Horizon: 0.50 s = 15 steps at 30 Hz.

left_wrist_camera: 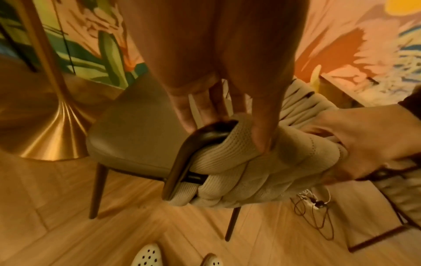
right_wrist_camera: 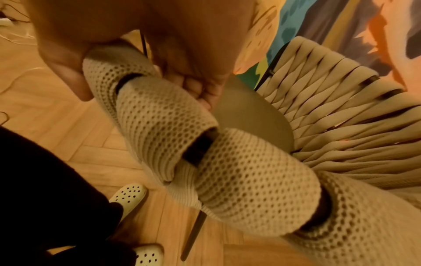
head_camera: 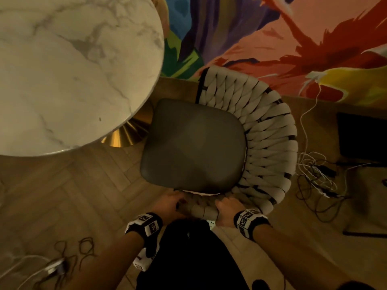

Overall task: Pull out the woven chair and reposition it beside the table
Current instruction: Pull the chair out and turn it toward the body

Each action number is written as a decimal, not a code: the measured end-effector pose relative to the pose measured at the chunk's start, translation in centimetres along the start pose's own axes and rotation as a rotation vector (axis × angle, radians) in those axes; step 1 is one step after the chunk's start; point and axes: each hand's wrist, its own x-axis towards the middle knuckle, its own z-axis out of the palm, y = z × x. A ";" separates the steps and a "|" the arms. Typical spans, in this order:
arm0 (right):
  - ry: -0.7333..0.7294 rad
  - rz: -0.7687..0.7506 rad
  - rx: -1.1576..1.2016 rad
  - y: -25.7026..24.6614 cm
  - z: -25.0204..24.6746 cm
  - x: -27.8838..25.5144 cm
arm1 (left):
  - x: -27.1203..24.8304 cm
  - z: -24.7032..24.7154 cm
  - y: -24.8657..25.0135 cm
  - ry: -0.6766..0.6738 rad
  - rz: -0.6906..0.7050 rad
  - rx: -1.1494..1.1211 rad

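The woven chair [head_camera: 270,132] has a grey padded seat [head_camera: 194,145] and a curved back of beige knitted bands. It stands on the floor just right of the round marble table [head_camera: 62,70], with the seat's left edge close to the tabletop. Both hands hold the near end of the woven back. My left hand [head_camera: 171,203] wraps the dark wooden frame end [left_wrist_camera: 205,136], with the thumb on a knitted band. My right hand [head_camera: 227,210] grips the banded rim beside it; in the right wrist view its fingers [right_wrist_camera: 200,90] curl under the rim [right_wrist_camera: 159,122].
The table's gold flared base [head_camera: 127,135] stands beside the seat's front corner. Tangled cables [head_camera: 314,174] and a dark flat object [head_camera: 362,137] lie on the floor right of the chair. More cords [head_camera: 62,260] lie at lower left. A painted wall [head_camera: 272,38] is behind. My white shoes [left_wrist_camera: 148,255] stand close to the chair's legs.
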 end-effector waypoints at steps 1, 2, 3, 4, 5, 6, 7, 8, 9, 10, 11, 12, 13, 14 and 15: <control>0.005 -0.019 -0.011 -0.1 0.9 0.1 | -0.1 0.4 -0.3 -0.022 -0.027 0.016; -0.002 -0.029 -0.024 -0.2 1.8 0.1 | -0.3 0.9 -0.4 -0.036 -0.060 0.014; 0.000 -0.040 -0.036 -0.3 2.8 0.1 | -0.6 1.3 -0.6 -0.047 -0.115 0.011; 0.006 -0.043 -0.035 -0.4 3.9 -0.1 | -0.9 1.8 -0.8 -0.045 -0.153 0.022; 0.008 -0.040 -0.027 -0.3 5.2 -0.3 | -1.3 2.2 -0.8 -0.042 -0.188 0.046; 0.000 -0.027 -0.013 -0.3 6.2 -0.6 | -1.6 2.9 -1.1 -0.040 -0.222 0.070; 0.008 -0.032 0.001 -0.3 6.9 -0.8 | -2.0 3.4 -1.3 -0.040 -0.255 0.080; 0.017 -0.037 0.021 -0.2 7.2 -1.1 | -2.3 4.0 -1.5 -0.019 -0.281 0.059; 0.023 -0.045 0.049 0.1 7.4 -1.4 | -2.6 4.8 -1.7 0.013 -0.322 0.006; 0.028 -0.054 0.095 0.5 7.1 -1.9 | -2.7 5.5 -1.9 0.056 -0.367 -0.062; 0.045 -0.062 0.158 1.1 6.7 -2.2 | -2.7 5.9 -1.8 0.112 -0.429 -0.140; 0.063 -0.061 0.235 1.8 6.1 -3.0 | -2.8 6.3 -1.8 0.172 -0.498 -0.249; 0.102 -0.045 0.328 2.7 5.5 -3.7 | -2.8 6.7 -1.8 0.237 -0.586 -0.403; 0.155 -0.009 0.447 3.9 5.2 -4.5 | -2.8 7.0 -1.3 0.307 -0.681 -0.597; 0.259 0.049 0.620 5.4 5.1 -5.2 | -2.9 7.5 -0.7 0.356 -0.771 -0.801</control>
